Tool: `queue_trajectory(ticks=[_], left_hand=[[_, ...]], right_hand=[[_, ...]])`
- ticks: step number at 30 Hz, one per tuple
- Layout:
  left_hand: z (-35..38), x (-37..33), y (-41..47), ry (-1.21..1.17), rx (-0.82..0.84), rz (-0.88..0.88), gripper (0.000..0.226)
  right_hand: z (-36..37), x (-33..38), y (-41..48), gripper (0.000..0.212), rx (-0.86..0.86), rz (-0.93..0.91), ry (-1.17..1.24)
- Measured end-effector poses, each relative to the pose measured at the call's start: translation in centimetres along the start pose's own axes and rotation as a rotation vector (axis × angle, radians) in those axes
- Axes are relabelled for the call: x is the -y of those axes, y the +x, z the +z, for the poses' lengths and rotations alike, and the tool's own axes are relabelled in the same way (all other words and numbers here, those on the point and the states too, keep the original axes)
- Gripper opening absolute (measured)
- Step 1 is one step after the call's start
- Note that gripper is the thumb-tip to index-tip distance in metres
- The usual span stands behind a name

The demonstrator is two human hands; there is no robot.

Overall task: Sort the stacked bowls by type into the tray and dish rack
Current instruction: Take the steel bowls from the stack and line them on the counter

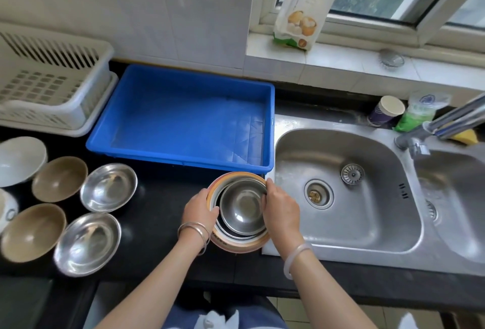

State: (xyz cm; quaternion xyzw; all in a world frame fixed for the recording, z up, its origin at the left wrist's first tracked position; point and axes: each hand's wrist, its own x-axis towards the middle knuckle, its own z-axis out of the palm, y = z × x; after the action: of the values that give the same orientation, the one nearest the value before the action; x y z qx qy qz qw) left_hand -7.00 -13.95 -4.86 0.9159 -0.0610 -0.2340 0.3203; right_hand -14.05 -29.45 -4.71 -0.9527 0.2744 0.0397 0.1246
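A stack of bowls stands on the black counter by the sink's left edge: a steel bowl [241, 206] nested on top, an orange-rimmed bowl [236, 246] at the bottom. My left hand [200, 210] grips the stack's left rim and my right hand [282, 210] grips the top steel bowl's right rim. Behind the stack lies the blue tray [183, 113], with nothing in it. The white dish rack [49, 84] sits at the far left. Two steel bowls [109, 187] [88, 243], two brown bowls [59, 179] [32, 231] and a white bowl [19, 158] rest on the counter's left.
A double steel sink [341, 184] with a tap [446, 124] lies to the right. A paper cup [387, 111] and a green bag [417, 113] stand behind it. A food bag [304, 6] leans on the window sill. Another white dish [6, 210] shows at the left edge.
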Motion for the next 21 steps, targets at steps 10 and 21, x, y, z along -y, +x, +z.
queue_trajectory(ticks=[10,21], left_hand=[[-0.1,0.3,0.3,-0.019,0.017,0.019,0.023],[0.6,-1.4,-0.1,0.127,-0.039,-0.001,0.031]], right_hand=[[-1.1,0.1,0.1,0.014,-0.129,0.093,0.204],[-2.4,-0.7,-0.9,0.012,-0.219,0.254,0.557]])
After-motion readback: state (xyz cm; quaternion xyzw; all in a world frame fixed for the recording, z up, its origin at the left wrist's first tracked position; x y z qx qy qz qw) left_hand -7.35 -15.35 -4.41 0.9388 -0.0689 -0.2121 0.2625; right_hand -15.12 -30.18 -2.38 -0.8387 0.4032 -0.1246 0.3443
